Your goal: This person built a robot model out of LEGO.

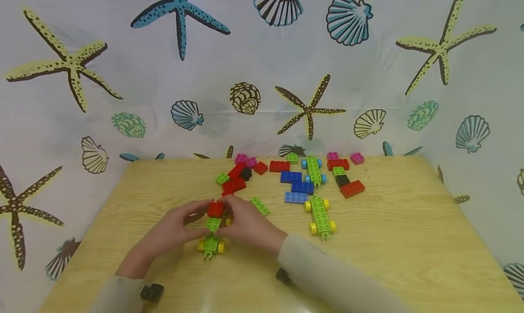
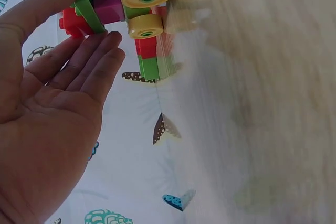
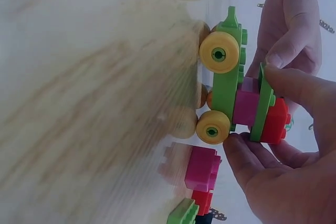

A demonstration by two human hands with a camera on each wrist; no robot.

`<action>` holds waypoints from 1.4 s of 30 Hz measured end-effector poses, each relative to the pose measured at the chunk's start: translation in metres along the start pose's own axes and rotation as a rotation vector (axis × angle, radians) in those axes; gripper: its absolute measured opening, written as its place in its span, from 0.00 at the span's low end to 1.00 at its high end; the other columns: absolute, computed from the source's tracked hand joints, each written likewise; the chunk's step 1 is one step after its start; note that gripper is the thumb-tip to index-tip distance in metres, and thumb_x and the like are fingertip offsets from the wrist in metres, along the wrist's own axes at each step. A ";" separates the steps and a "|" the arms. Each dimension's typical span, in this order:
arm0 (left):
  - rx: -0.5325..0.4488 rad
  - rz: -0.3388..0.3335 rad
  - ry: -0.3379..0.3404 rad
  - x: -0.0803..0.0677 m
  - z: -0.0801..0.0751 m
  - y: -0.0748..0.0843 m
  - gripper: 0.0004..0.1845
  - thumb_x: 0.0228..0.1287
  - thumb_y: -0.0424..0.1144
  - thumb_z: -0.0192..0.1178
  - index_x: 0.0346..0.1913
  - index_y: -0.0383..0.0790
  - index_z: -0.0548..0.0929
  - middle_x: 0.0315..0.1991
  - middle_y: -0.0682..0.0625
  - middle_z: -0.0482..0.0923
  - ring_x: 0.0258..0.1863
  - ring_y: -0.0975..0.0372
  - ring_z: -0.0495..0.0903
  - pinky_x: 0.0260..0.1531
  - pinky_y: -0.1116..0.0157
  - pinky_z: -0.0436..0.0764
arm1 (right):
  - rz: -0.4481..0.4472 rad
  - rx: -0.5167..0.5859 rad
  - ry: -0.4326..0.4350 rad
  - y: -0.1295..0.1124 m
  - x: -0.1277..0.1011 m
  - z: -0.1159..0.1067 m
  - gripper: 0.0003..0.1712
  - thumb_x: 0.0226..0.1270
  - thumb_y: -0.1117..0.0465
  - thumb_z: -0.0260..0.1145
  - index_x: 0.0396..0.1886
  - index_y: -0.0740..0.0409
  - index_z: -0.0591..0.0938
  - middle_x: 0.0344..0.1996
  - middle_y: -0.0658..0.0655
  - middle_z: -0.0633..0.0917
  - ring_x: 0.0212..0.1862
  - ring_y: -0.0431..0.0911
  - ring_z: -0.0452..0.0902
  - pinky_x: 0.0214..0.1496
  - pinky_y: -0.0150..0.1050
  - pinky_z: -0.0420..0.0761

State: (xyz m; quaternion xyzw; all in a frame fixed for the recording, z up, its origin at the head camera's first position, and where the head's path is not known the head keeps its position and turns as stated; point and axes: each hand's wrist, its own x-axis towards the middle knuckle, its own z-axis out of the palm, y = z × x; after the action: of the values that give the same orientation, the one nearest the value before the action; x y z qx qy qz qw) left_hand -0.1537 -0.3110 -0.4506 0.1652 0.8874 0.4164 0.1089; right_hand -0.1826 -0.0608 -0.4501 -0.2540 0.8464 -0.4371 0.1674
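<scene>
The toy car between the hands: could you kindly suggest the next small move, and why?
Probably press the green plate onto the purple brick: the plate overhangs it, and the red brick sits toward one end, so seating may be uneven.

Soft diffuse light, pale glare along the tabletop's (image 1: 209,288) near edge

Place: a play spot set up for toys; home or studio, cannot tell
Surround: white sheeting (image 1: 254,53) printed with starfish (image 1: 309,109) and seashells (image 1: 348,19), at back and both sides
Surface: wood-grain table (image 1: 389,244)
Toys: coloured bricks (image 1: 302,188), wheeled bases (image 1: 320,216)
</scene>
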 end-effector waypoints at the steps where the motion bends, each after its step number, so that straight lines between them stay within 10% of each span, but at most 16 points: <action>1: 0.003 0.004 0.004 0.001 -0.001 -0.002 0.39 0.75 0.43 0.76 0.83 0.42 0.73 0.82 0.40 0.75 0.81 0.40 0.76 0.77 0.43 0.77 | 0.002 0.006 0.002 0.000 0.001 0.000 0.41 0.70 0.53 0.83 0.79 0.47 0.76 0.70 0.48 0.85 0.67 0.45 0.83 0.76 0.44 0.84; 18: -0.056 -0.002 0.043 0.002 -0.003 -0.007 0.41 0.76 0.41 0.75 0.86 0.38 0.69 0.83 0.36 0.72 0.83 0.37 0.71 0.78 0.43 0.75 | -0.006 0.055 0.000 0.001 0.007 -0.001 0.45 0.73 0.58 0.81 0.84 0.51 0.72 0.76 0.53 0.82 0.73 0.49 0.81 0.78 0.44 0.83; 27: -0.019 0.026 0.238 0.001 0.008 0.039 0.35 0.77 0.42 0.74 0.82 0.43 0.74 0.80 0.42 0.77 0.82 0.43 0.75 0.80 0.42 0.73 | 0.060 0.088 0.079 0.013 -0.017 -0.038 0.42 0.75 0.56 0.79 0.84 0.50 0.73 0.80 0.55 0.80 0.80 0.55 0.77 0.83 0.56 0.79; 42: 0.028 0.108 0.052 0.065 0.101 0.118 0.33 0.73 0.45 0.77 0.77 0.47 0.81 0.76 0.49 0.81 0.77 0.45 0.79 0.74 0.37 0.82 | 0.137 0.009 0.165 0.064 -0.078 -0.118 0.43 0.73 0.51 0.80 0.84 0.50 0.74 0.81 0.55 0.79 0.84 0.60 0.72 0.83 0.66 0.76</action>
State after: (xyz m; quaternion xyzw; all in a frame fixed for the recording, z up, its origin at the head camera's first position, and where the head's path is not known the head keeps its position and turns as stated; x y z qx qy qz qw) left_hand -0.1558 -0.1444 -0.4265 0.2035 0.8854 0.4136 0.0608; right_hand -0.1968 0.0924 -0.4319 -0.1579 0.8707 -0.4480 0.1279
